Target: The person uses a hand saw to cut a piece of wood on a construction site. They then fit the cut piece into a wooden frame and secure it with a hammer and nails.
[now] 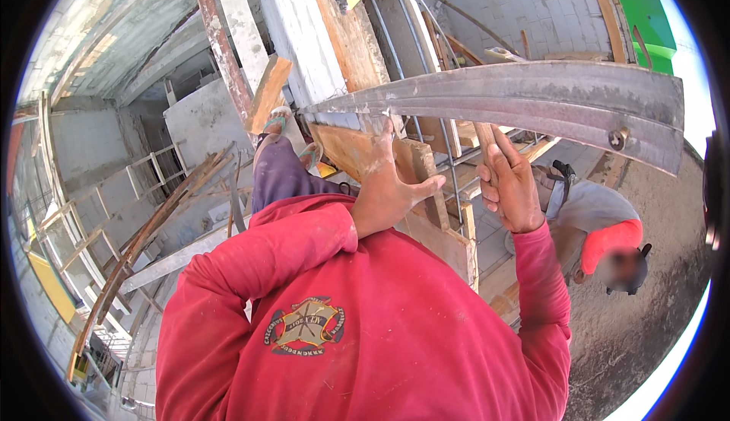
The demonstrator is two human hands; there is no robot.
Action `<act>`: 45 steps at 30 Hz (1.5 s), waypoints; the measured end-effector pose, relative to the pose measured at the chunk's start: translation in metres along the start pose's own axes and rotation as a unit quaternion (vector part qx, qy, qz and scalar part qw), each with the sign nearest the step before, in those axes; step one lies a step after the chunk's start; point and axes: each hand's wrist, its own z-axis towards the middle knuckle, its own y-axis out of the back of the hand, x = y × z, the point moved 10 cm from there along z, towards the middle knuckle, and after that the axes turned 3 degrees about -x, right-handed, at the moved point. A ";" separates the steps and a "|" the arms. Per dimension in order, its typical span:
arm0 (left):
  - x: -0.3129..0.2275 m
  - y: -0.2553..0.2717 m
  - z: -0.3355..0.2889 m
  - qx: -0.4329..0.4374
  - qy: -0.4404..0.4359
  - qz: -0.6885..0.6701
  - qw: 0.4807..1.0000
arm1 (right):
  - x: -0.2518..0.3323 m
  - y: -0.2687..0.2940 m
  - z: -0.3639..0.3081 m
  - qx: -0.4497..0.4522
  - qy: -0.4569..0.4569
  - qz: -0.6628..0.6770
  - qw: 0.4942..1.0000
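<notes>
My right hand (517, 185) is wrapped round a wooden handle (485, 151). The handle's upper end passes out of sight at a long grey metal beam (532, 98), so I cannot tell the tool's kind. My left hand (391, 189) has its thumb stretched to the right and its index finger pointing up, the fingertip at the beam's lower edge. Its other fingers are partly hidden. The beam runs across in front of me and carries a bolt (618, 138) near its right end. Under it are wooden boards (350, 147) and steel bars (454, 185).
Another person (601, 212) in grey and red bends low at the right. A white column (293, 33) rises ahead, with a plank (269, 90) by my foot (277, 120). Long timbers (144, 231) and wooden frames lie down left. A rough grey slab (654, 292) spans the right.
</notes>
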 end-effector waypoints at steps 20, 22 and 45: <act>0.004 -0.004 -0.002 0.006 0.004 0.011 1.000 | 0.077 -0.010 -0.018 -0.067 0.304 -0.380 0.871; 0.000 -0.003 -0.002 0.003 -0.007 0.008 1.000 | 0.070 -0.021 -0.015 0.013 0.292 -0.372 0.881; 0.001 -0.005 -0.004 0.009 0.032 -0.109 0.994 | 0.061 -0.014 -0.018 -0.052 0.318 -0.380 0.867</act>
